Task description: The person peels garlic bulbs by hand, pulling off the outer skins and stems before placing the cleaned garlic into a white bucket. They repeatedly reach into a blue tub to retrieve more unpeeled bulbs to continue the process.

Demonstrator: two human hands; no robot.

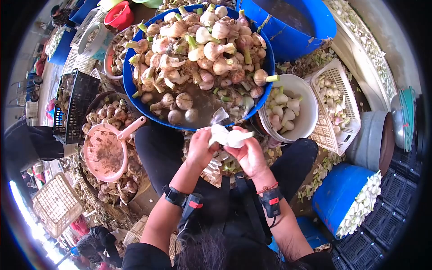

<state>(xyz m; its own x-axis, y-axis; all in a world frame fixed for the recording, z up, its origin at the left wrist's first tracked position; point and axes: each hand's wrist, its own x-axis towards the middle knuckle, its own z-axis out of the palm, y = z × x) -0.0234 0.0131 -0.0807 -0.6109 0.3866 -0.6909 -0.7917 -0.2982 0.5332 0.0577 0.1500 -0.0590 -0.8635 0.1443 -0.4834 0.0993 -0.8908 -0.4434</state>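
Observation:
My right hand (249, 157) is closed round a peeled white garlic bulb (234, 138), its short stem pointing right. Against the bulb's left side, my left hand (200, 145) is closed on a white piece (218, 134) that looks like garlic skin, though its edges are blurred. A thin translucent scrap (219, 116) shows just above it; I cannot make out what it is. Both hands are over my lap, at the near rim of a blue tub (269, 60). Unpeeled garlic bulbs (220, 49) are heaped in the tub, some sitting in murky water.
At right, a white bucket (308, 96) holds peeled bulbs, beside a cream basket (353, 130) of garlic. A pink strainer (105, 150) lies on garlic at left. Behind it is a black crate (78, 105). Another blue tub (288, 27) stands at the back; a blue barrel (330, 193) lies right.

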